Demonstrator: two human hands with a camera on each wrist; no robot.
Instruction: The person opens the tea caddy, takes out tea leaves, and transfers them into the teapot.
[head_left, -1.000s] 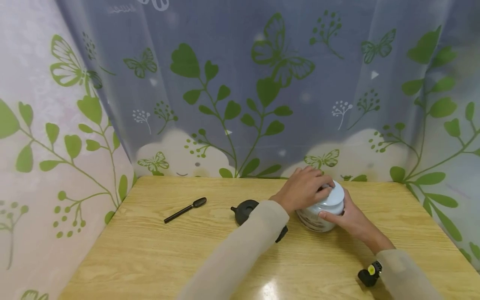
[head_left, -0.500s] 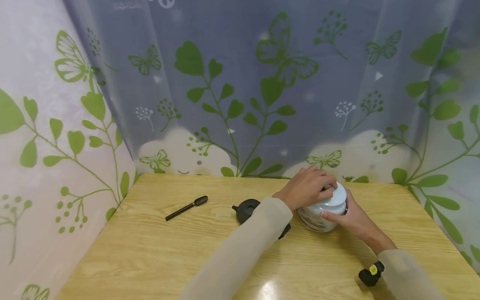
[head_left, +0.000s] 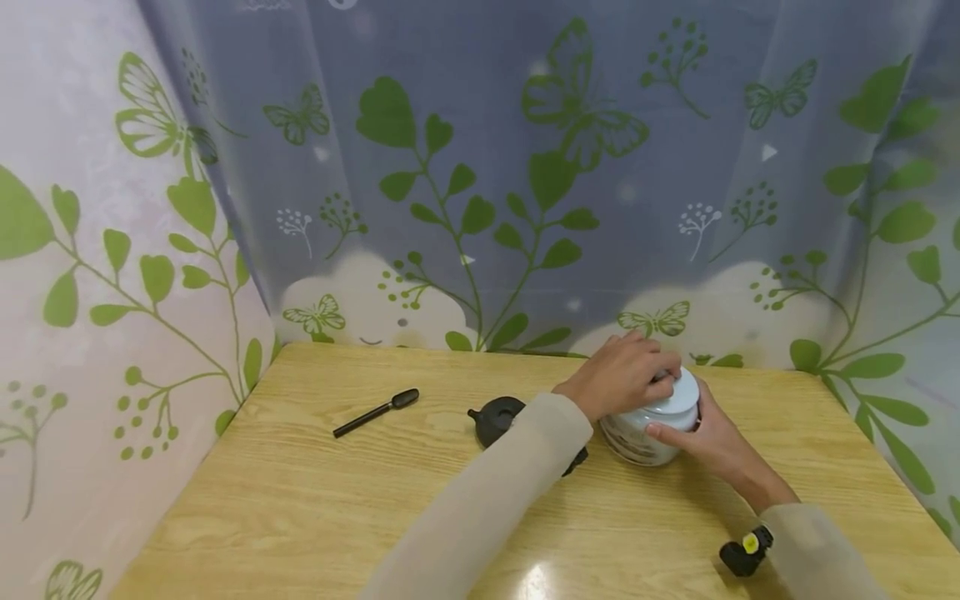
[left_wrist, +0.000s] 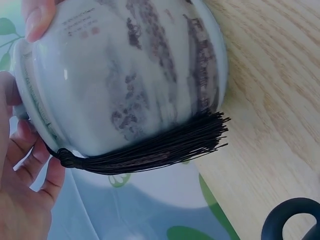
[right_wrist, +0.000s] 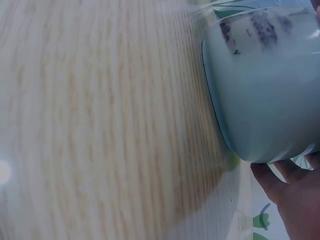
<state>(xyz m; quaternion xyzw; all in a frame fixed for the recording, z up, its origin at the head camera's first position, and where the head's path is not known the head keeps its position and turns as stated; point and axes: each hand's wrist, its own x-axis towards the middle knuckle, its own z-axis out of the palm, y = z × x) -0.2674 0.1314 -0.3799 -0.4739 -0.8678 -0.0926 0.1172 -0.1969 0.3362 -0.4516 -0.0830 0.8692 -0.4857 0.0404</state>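
Observation:
A pale porcelain jar point(head_left: 637, 442) with a dark brushed pattern stands upright on the wooden table. My left hand point(head_left: 621, 377) reaches over it from the left, curled fingers gripping the top of the light blue lid point(head_left: 681, 393). The lid sits on the jar's mouth. A black tassel point(left_wrist: 155, 155) hangs from the lid edge down the jar's side in the left wrist view. My right hand point(head_left: 720, 446) holds the jar's right side, thumb at the front near the shoulder. In the right wrist view its fingers point(right_wrist: 272, 182) press along the jar's wall.
Left of the jar, a black teapot point(head_left: 491, 425) is partly covered by my left sleeve point(head_left: 502, 492). Farther left lies a slim black scoop point(head_left: 375, 413). A printed curtain point(head_left: 465, 167) hangs behind the table's point(head_left: 300, 517) back edge.
The whole scene has shifted slightly in the head view. Both hands keep their places on the lid and jar.

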